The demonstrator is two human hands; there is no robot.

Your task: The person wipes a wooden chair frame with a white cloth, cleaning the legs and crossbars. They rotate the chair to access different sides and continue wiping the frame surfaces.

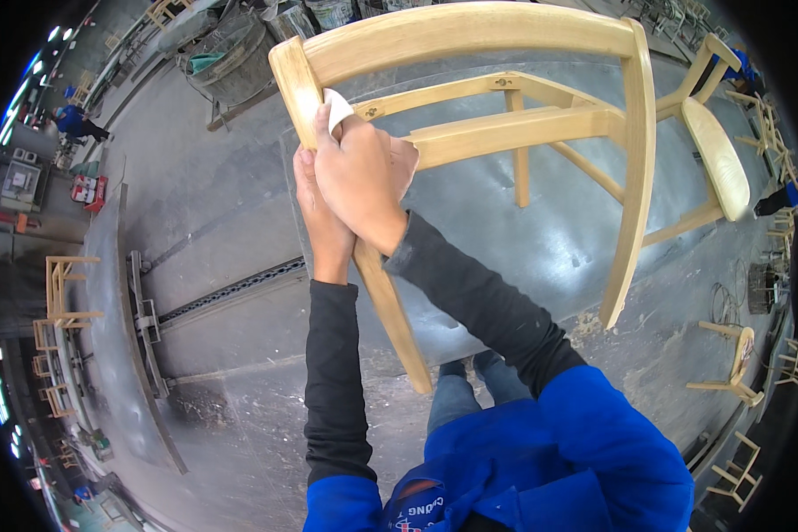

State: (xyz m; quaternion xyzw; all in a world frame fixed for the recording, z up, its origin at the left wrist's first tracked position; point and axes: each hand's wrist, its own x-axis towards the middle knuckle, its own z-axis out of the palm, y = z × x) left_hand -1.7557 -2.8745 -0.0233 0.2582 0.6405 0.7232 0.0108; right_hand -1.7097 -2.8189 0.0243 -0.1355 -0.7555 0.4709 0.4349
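Your left hand (321, 213) wraps closed around the near leg of the unfinished pale wooden chair frame (523, 124) lying tipped on the grey metal workbench (505, 239), steadying it; your right hand's (363, 177) fingers press a small white sanding pad (338, 110) against the leg's top corner

Grey metal surface (523, 239) spans the frame's centre. Bare wooden chair frames (58, 293) stacked at left edge; more (731, 363) at lower right. Grey bins (230, 53) upper left.
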